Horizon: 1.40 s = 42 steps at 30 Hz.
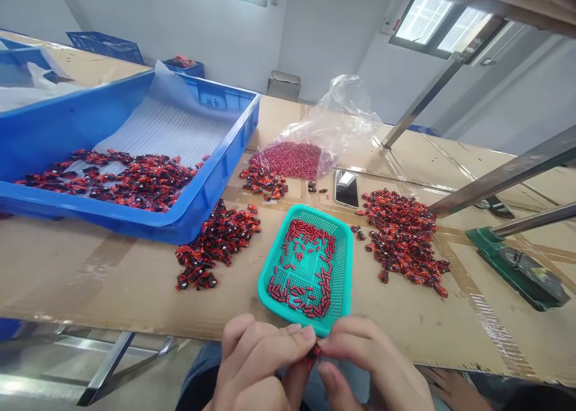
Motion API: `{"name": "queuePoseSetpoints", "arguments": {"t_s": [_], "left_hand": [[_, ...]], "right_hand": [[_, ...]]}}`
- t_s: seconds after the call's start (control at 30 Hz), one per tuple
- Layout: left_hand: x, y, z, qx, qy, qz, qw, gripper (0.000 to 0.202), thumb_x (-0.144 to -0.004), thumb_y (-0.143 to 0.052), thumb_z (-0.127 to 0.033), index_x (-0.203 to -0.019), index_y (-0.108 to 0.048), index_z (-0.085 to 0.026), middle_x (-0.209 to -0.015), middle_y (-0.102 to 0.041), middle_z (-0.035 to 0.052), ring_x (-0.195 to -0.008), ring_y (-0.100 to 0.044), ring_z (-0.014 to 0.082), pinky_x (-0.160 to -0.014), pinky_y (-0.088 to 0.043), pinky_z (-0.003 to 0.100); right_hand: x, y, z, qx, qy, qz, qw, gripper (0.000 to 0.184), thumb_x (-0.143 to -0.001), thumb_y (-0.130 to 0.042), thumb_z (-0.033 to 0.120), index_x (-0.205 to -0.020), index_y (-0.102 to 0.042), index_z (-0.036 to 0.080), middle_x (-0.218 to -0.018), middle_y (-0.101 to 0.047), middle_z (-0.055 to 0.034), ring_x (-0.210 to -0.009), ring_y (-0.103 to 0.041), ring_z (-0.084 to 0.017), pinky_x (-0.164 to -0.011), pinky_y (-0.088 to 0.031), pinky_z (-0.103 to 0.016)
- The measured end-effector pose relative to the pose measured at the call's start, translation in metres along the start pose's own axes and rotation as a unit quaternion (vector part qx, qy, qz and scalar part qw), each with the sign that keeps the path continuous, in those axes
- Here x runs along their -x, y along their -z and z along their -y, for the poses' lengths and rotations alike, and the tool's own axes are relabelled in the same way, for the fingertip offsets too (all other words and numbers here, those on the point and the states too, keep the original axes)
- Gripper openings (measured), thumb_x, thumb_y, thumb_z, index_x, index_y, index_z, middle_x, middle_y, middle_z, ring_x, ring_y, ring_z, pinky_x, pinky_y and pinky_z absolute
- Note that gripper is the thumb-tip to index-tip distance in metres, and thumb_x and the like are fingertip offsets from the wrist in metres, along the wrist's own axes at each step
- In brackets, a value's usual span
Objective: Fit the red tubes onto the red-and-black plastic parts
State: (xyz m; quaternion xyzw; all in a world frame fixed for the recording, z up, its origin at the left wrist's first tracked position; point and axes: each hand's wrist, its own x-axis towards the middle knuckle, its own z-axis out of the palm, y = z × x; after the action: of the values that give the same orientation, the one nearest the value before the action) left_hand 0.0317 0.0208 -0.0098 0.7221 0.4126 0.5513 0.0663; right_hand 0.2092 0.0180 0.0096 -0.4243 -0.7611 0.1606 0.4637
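left hand [265, 363] — fingers clamped on red-black part [316, 349] | right hand [375, 357] — fingers right at it, can't tell if gripping | basket [342, 264] of red bits [324, 300] just beyond

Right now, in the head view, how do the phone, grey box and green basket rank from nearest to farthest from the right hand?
1. Green basket: just ahead of the right hand, leftward.
2. Phone: beyond the basket's far right corner.
3. Grey box: farthest back, left of the phone.
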Motion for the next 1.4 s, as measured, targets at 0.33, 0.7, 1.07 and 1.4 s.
{"name": "queuePoseSetpoints", "arguments": {"t_s": [0.33, 0.7, 1.07, 1.4], "left_hand": [[-0.007, 0.004, 0.006, -0.032, -0.083, 0.042, 0.995, 0.040, -0.095, -0.059, 0.005, -0.069, -0.045, -0.021, -0.086, -0.086, -0.0011, -0.069, -0.080, 0.0103, -0.069, -0.052, 0.028], [-0.002, -0.002, 0.007, 0.016, -0.044, 0.054, 0.997, 0.039, -0.091, -0.061, 0.008, -0.072, -0.045, -0.022, -0.089, -0.086, -0.0005, -0.066, -0.079, 0.0106, -0.067, -0.055, 0.029], [-0.015, -0.001, 0.005, 0.035, -0.019, 0.035, 0.999, 0.033, -0.092, -0.064, 0.005, -0.074, -0.052, -0.021, -0.082, -0.084, -0.0027, -0.055, -0.073, 0.0080, -0.057, -0.052, 0.025], [-0.001, 0.000, 0.012, 0.004, -0.058, 0.066, 0.996, 0.041, -0.088, -0.058, 0.012, -0.069, -0.042, -0.021, -0.094, -0.086, -0.0013, -0.068, -0.079, 0.0089, -0.067, -0.051, 0.027]], "right_hand": [[0.001, -0.008, -0.002, 0.123, 0.050, -0.020, 0.991, 0.020, -0.086, -0.066, 0.006, -0.096, -0.066, 0.023, -0.075, -0.073, -0.0025, -0.062, -0.072, -0.016, -0.061, -0.062, -0.025], [-0.008, 0.001, -0.002, 0.050, 0.015, 0.016, 0.998, 0.018, -0.086, -0.069, 0.006, -0.091, -0.062, 0.021, -0.074, -0.071, 0.0000, -0.060, -0.070, -0.013, -0.057, -0.059, -0.019], [-0.007, 0.005, -0.003, -0.052, -0.076, 0.047, 0.995, 0.012, -0.092, -0.067, 0.013, -0.092, -0.062, 0.023, -0.080, -0.068, 0.0019, -0.068, -0.069, -0.013, -0.063, -0.058, -0.019], [-0.007, 0.000, -0.002, 0.063, 0.021, 0.052, 0.996, 0.022, -0.086, -0.063, 0.002, -0.094, -0.060, 0.022, -0.076, -0.071, 0.0007, -0.065, -0.071, -0.013, -0.061, -0.060, -0.020]]}}
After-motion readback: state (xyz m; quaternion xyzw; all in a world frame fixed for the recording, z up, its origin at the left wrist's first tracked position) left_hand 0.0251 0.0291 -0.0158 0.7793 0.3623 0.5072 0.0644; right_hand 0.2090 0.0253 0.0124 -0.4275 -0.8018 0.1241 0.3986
